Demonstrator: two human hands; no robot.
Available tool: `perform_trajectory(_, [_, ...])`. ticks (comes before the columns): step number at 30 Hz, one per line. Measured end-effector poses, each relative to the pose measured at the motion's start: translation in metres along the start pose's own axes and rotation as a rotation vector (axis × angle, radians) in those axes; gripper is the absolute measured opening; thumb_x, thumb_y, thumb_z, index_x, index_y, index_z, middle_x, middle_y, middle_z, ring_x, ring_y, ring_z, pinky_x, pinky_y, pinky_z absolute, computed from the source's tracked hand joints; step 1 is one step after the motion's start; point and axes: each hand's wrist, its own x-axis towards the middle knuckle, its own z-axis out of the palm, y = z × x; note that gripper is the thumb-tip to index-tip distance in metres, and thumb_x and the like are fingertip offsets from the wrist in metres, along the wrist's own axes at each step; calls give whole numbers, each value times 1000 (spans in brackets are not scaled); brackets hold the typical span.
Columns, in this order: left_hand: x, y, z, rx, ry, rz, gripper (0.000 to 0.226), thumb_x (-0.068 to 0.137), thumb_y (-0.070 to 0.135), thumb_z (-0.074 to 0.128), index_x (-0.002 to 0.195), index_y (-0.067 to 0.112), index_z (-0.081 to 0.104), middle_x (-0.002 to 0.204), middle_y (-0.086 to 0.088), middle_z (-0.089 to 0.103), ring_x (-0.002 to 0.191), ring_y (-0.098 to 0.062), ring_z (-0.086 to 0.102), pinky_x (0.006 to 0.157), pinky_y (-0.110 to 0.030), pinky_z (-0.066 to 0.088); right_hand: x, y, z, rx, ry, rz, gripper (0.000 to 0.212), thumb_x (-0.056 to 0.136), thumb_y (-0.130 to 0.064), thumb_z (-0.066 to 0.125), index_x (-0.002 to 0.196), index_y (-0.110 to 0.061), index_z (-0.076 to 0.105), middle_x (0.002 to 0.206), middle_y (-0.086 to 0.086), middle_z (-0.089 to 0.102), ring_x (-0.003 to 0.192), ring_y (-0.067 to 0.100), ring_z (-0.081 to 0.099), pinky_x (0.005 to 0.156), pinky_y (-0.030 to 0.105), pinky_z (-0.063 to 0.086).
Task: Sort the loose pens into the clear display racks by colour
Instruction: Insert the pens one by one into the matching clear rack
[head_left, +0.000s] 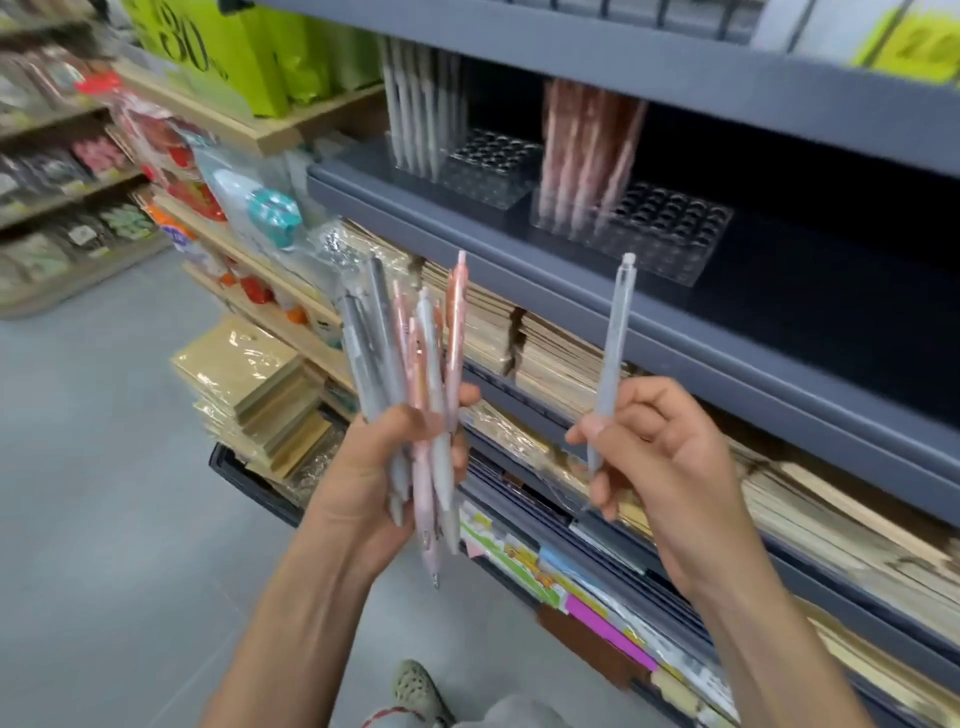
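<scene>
One grey-pen rack (488, 169) (pink-pen rack (670, 228) beside) above notebooks (550, 338).

A lime-green sign (176, 41) at the upper left bears large dark digits "80"; a yellow-green sign (914, 49) at the upper right carries dark figures, too blurred to read.

Brown notebooks (561, 338) packed under grey shelf (753, 364); wrapped notebook piles (249, 374) lower left; lime-green bags (270, 57) up top; grey floor (104, 467); perforated clog (415, 691) at bottom edge
</scene>
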Motion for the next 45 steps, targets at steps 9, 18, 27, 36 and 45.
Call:
perform_trajectory(9, [43, 70, -60, 162, -9, -69, 53, 55, 10, 73, 107, 3, 63, 82, -14, 65, 55, -24, 57, 53, -31, 53, 64, 9, 95, -37, 31, -58, 22, 89, -21, 68, 103, -36, 65, 87, 7, 74, 53, 16, 59, 45, 24, 48])
perform_trajectory(18, [113, 112, -89, 184, 0, -98, 36, 52, 14, 73, 88, 16, 79, 80, -9, 68, 55, -20, 60, 51, -29, 54, 134, 10, 134, -8, 127, -62, 9, 90, -29, 64, 99, -26, 65, 84, 6, 70, 50, 19, 55, 44, 28, 47])
perform_trajectory(27, [179, 154, -108, 251, -66, -56, 43, 66, 3, 65, 109, 5, 61, 81, -8, 68, 57, -20, 59, 51, -27, 54, 195, -12, 151, -47, 145, -171, 8, 91, -19, 58, 99, -21, 60, 84, 8, 66, 62, 28, 70, 48, 29, 52])
perform_trajectory(36, [209, 170, -122, 286, -196, -121, 23, 66, 5, 67, 79, 20, 78, 78, -6, 65, 57, -19, 59, 48, -25, 52, 239, -26, 158, -267, 561, -317, 9, 88, -12, 67, 94, -17, 63, 84, -3, 75, 82, 14, 72, 73, 27, 59])
perform_trajectory(45, [217, 177, -135, 325, -270, -227, 23, 67, 7, 63, 73, 22, 80, 72, -6, 64, 56, -17, 60, 52, -24, 53, 289, -37, 161, -575, 834, -477, 24, 89, -13, 64, 86, -33, 51, 85, -14, 70, 84, 0, 67, 79, 18, 50])
